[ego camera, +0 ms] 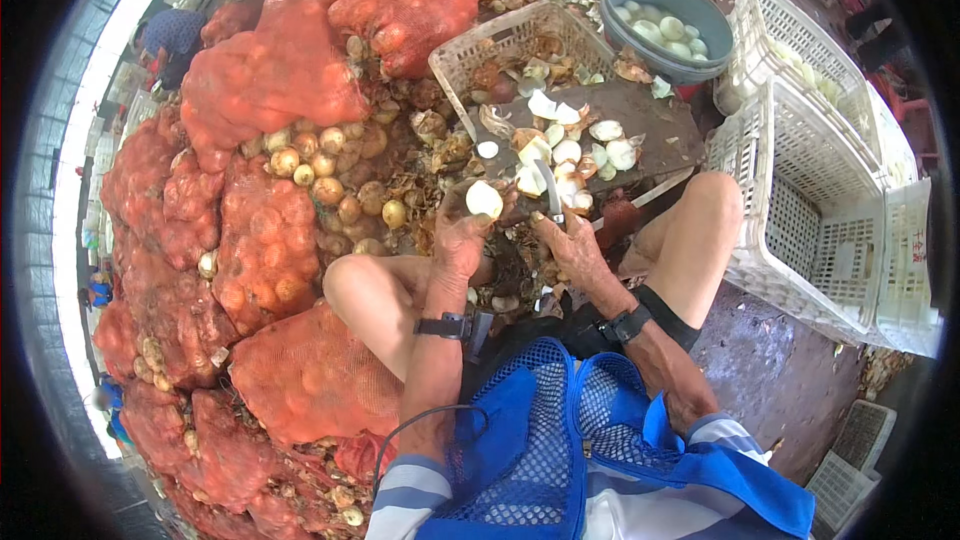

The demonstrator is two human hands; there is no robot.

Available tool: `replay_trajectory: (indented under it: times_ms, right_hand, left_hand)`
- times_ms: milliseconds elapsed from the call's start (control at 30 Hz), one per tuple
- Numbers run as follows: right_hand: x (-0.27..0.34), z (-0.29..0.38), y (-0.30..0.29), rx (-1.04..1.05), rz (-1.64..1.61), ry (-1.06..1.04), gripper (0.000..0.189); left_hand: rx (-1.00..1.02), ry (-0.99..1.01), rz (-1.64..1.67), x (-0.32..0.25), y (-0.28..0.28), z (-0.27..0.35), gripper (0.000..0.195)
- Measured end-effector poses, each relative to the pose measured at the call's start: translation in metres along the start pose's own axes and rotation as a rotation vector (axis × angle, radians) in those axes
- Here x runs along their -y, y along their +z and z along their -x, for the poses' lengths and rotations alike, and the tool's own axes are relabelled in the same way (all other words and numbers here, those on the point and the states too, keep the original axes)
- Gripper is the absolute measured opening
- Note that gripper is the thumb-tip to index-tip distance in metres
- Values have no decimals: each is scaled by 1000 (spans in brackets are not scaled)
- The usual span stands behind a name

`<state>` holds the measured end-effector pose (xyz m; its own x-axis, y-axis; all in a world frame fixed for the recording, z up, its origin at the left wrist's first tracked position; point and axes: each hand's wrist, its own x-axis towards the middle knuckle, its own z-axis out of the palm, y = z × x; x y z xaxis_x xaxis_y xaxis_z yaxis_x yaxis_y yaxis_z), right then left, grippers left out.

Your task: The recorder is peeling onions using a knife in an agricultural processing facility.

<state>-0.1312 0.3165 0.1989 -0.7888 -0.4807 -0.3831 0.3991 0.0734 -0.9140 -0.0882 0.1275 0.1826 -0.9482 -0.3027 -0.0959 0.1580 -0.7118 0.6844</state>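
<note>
A pale peeled onion (484,199) is held in my left hand (459,229), above the near edge of a dark board (660,116). My right hand (574,244) grips a knife with a curved metal blade (551,184); the blade points away from me over the board. Onion skins and cut outer layers (536,154) lie heaped on the board beside the blade. A small white onion piece (487,149) rests at the board's left edge. Most of the knife's handle is hidden in my right hand.
Red mesh sacks of onions (270,67) and loose unpeeled onions (327,191) fill the left. A plastic crate with skins (442,60) stands behind the board. A grey bucket of peeled onions (611,15) is at the back right, white crates (772,240) at the right. People work at the far left.
</note>
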Motion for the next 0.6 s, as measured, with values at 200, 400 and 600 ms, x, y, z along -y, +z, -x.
replay_trajectory:
  times_ms: [200, 400, 600]
  right_hand:
    - [6, -3, 10, 93, -431, -43, 46]
    - [8, -2, 7, -67, -93, -242, 38]
    - [6, -4, 10, -115, 170, -540, 29]
  left_hand:
    - [182, -52, -265, 8, 24, 5, 59]
    - [208, 111, -722, -3, 31, 5, 46]
    - [155, -29, -661, -4, 24, 5, 35]
